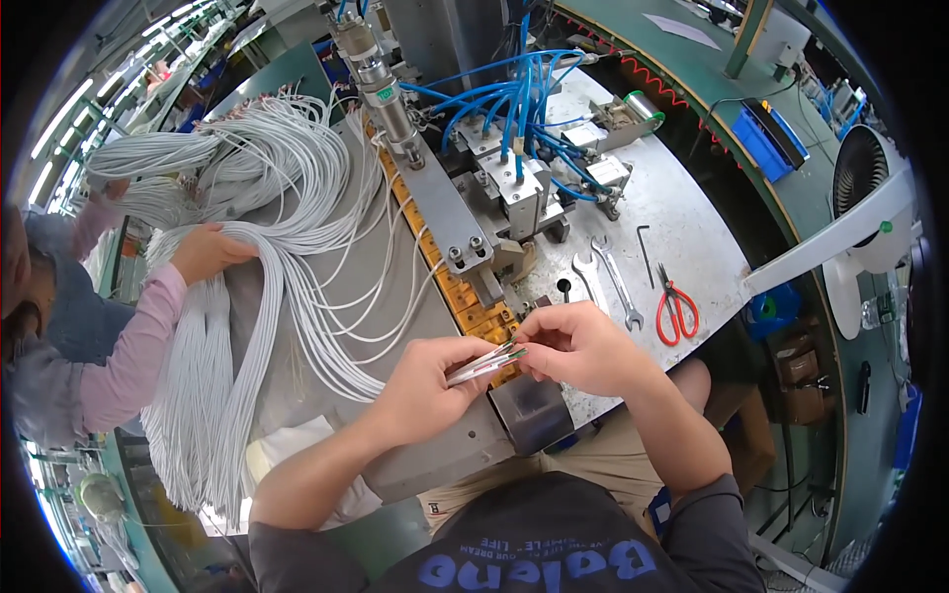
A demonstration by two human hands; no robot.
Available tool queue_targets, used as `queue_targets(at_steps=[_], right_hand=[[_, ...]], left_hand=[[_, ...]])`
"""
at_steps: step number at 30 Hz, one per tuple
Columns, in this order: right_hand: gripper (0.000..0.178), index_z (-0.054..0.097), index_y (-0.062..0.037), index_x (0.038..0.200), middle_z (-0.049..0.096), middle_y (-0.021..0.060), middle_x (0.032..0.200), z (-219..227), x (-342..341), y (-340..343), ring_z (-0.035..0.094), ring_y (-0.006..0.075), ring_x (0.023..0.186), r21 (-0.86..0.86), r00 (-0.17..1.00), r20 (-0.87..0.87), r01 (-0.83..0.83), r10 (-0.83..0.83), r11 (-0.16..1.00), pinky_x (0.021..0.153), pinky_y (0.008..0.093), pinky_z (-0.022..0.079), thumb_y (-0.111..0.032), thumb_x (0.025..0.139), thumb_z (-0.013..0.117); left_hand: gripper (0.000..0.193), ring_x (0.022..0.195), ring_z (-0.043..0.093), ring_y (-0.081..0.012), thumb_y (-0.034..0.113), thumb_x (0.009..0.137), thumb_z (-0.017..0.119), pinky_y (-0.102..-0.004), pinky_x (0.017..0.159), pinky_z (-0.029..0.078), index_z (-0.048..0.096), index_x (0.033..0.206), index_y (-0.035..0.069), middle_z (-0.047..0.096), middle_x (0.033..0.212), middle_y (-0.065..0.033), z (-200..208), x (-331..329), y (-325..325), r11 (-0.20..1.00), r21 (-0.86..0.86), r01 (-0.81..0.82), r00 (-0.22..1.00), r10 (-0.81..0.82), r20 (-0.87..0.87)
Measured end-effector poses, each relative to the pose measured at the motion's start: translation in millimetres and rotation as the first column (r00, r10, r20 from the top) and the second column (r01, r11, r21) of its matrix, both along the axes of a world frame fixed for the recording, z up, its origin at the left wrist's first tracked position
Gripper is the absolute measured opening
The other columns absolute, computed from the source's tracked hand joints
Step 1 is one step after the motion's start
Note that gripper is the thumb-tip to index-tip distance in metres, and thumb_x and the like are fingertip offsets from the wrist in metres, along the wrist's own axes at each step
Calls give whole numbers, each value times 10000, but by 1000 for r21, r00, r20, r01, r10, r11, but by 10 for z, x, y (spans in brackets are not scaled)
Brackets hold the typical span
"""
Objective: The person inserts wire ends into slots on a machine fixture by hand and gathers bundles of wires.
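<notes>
My left hand (423, 387) is closed around a few white cable ends (478, 368), whose tips show green and reddish inner wires. Opposite it, the fingertips of my right hand (585, 348) pinch together at those wire tips; exactly which wire they grip is too small to make out. Both hands are just in front of an orange toothed fixture strip (457, 289) on the machine. Long white cables (287, 267) run from a large bundle on the left toward this strip.
A co-worker's hand (212, 253) rests on the cable bundle. Above the strip stands a press with a metal cylinder (381, 94) and blue air hoses (514, 94). On the right lie wrenches (619, 282), a hex key (645, 255) and red-handled pliers or cutters (678, 314), near a fan (862, 178).
</notes>
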State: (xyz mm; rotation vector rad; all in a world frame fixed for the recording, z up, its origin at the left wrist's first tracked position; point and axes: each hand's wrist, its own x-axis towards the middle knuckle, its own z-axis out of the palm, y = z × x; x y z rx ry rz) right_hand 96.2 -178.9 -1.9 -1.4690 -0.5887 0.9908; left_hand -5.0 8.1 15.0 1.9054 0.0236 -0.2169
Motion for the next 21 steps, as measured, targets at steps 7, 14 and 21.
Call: queue_targets(at_steps=[7, 14, 21], right_hand=[[83, 595, 26, 851, 610, 23, 702, 44, -53, 86, 530, 61, 612, 43, 996, -83, 38, -34, 998, 580, 222, 447, -57, 845, 591], [68, 584, 10, 860, 578, -2, 708, 68, 40, 13, 529, 40, 618, 90, 943, 314, -149, 113, 985, 547, 184, 420, -20, 810, 618], [47, 600, 17, 804, 581, -1, 666, 23, -41, 64, 523, 45, 597, 95, 968, 248, 10, -34, 995, 539, 183, 414, -23, 810, 624]], left_hand=[[236, 639, 572, -165, -65, 745, 599, -284, 579, 435, 652, 965, 2, 613, 742, -100, -43, -9, -19, 988, 152, 6, 971, -42, 237], [81, 636, 558, -117, -7, 816, 630, -265, 562, 428, 640, 896, -15, 609, 717, -53, -16, -12, -22, 995, 93, 22, 978, -41, 204], [83, 619, 546, -144, 38, 828, 627, -277, 561, 423, 649, 896, -5, 600, 724, -84, -36, -30, -60, 996, 86, -19, 958, -6, 286]])
